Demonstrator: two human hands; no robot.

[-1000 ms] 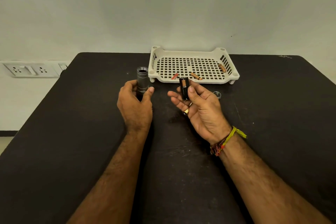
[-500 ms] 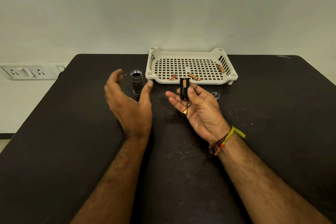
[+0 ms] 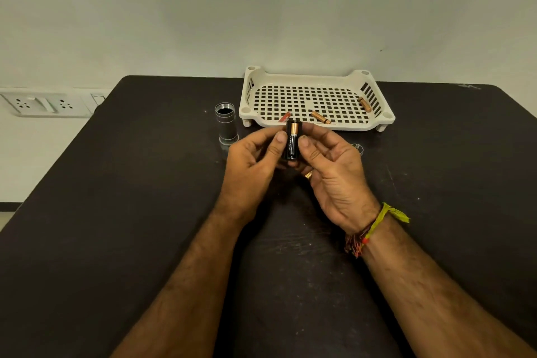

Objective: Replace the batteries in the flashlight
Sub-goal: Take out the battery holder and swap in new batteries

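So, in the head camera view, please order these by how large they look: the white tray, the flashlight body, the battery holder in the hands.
1. white tray
2. flashlight body
3. battery holder, though it looks nearly alike and sits nearer the camera, so this order is unsure.

Flashlight body (image 3: 225, 125) stands left of tray (image 3: 316, 78) holding perhaps three batteries (image 3: 320, 117).

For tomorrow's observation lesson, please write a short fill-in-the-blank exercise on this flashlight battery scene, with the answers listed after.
1. The battery holder is gripped by ____ hands.
2. The flashlight body stands upright on the ____ table.
3. The white tray holds ____ loose batteries.
4. The flashlight body stands to the ____ of the tray.

Answers: both; black; three; left
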